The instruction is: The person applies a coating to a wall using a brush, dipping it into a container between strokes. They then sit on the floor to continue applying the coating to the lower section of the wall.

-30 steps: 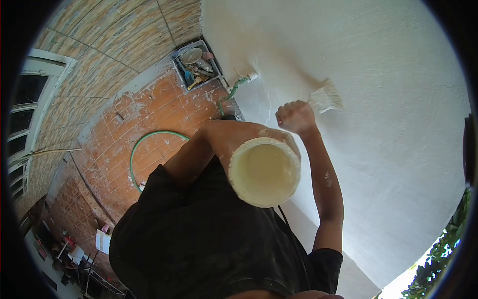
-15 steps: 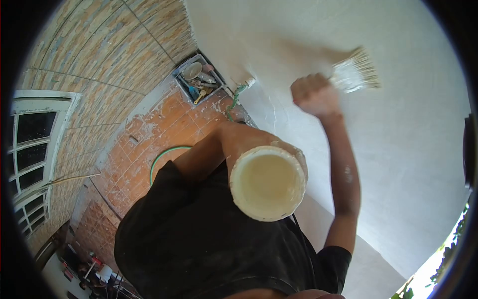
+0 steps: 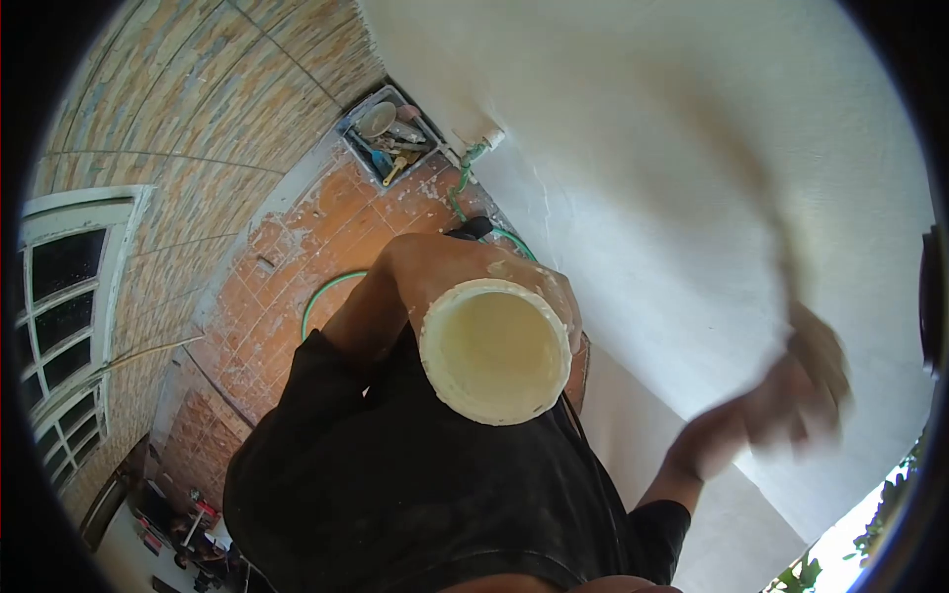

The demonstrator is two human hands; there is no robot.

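Note:
My left hand (image 3: 542, 277) wraps round the far side of a round, cream-coloured paint tub (image 3: 431, 346) held before my chest. Pale liquid fills part of the tub, and its rim is coated with paint. Low at the right, my right hand (image 3: 796, 390) is closed and smeared by motion near the pale wall (image 3: 633, 128). The paintbrush it grips is lost in the blur; its broad, pale bristles show clearly only in the earlier view. Dried paint spots mark the left hand.
In the corner, a grey crate (image 3: 393, 138) holds several tools. A green hose (image 3: 331, 285) runs over the paint-spattered orange tile floor (image 3: 287, 257). A white-framed window (image 3: 124, 232) is set in the stone-patterned wall (image 3: 217, 109). Leaves (image 3: 890, 504) show at lower right.
My right hand has swept down and to the right along the wall with the paintbrush. The tub and my left hand have shifted slightly left and up in view.

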